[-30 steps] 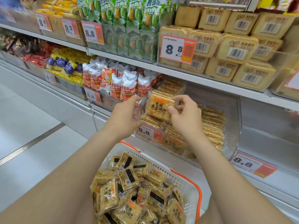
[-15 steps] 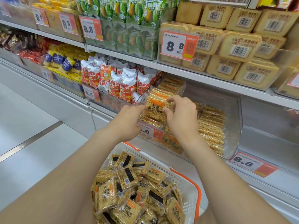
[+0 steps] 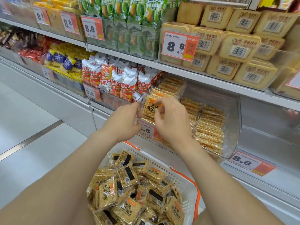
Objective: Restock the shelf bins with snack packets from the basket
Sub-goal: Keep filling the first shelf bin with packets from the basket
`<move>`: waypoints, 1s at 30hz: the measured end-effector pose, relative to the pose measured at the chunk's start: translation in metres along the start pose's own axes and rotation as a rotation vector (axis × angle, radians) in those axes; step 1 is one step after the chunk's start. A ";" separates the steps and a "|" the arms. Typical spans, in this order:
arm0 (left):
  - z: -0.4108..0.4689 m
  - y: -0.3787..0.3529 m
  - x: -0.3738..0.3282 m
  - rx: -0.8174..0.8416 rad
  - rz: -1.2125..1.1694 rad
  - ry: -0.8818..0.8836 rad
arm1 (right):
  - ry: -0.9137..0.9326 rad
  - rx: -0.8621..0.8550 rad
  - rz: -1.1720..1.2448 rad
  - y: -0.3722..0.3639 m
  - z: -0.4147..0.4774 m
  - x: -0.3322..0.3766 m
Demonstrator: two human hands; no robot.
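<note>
A clear packet of golden rice crackers (image 3: 150, 107) with an orange label stands upright at the front left of the clear shelf bin (image 3: 233, 127). My left hand (image 3: 125, 120) pinches its left edge and my right hand (image 3: 172, 120) pinches its right edge, both in front of the bin. Several more packets lie stacked flat inside the bin (image 3: 209, 125). Below my forearms, a white basket (image 3: 183, 179) with orange handles holds several loose packets of the same snack (image 3: 129, 189).
White and red snack bags (image 3: 123, 80) fill the bin to the left. The shelf above carries green bags (image 3: 129, 21) and boxed toast slices (image 3: 235, 46). Price tags reading 8.8 (image 3: 178, 46) hang on the bin fronts. A bare shelf section (image 3: 267, 120) lies to the right.
Both hands have shifted slightly lower and closer together on the packet, which now sits lower against the bin's front left. The view has tilted a little.
</note>
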State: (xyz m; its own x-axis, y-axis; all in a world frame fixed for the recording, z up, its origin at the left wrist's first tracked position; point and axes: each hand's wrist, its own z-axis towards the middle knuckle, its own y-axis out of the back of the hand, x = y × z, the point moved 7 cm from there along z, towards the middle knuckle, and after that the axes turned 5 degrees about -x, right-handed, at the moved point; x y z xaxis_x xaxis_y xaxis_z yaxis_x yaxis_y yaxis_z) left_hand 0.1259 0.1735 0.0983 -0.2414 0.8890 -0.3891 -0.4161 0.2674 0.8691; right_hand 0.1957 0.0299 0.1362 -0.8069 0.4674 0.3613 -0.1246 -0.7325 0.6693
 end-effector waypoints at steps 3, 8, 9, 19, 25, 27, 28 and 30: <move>-0.012 -0.006 0.008 0.112 0.047 0.068 | 0.048 0.261 0.049 -0.019 -0.015 0.017; -0.052 -0.053 0.018 0.511 0.375 -0.005 | 0.100 0.873 -0.158 -0.065 -0.059 0.026; -0.062 -0.065 0.019 0.574 0.417 -0.020 | 0.116 0.960 -0.199 -0.071 -0.068 0.027; -0.147 -0.149 0.049 1.036 0.577 -0.009 | 0.158 1.228 -0.331 -0.111 -0.107 0.033; -0.176 -0.159 0.066 1.175 0.536 0.146 | 0.160 1.256 -0.279 -0.121 -0.106 0.036; -0.177 -0.159 0.067 1.197 0.499 0.159 | 0.163 1.270 -0.274 -0.124 -0.107 0.035; -0.176 -0.158 0.066 1.203 0.474 0.157 | 0.167 1.275 -0.272 -0.126 -0.108 0.035; -0.173 -0.155 0.065 1.202 0.429 0.150 | 0.160 1.287 -0.267 -0.129 -0.108 0.034</move>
State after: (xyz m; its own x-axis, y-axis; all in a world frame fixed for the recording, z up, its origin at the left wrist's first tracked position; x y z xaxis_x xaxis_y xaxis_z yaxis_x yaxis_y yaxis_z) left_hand 0.0229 0.1258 -0.1149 -0.2869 0.9576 0.0268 0.7487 0.2067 0.6299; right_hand 0.1214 0.0864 -0.0079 -0.9131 0.3945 0.1025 0.2723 0.4031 0.8737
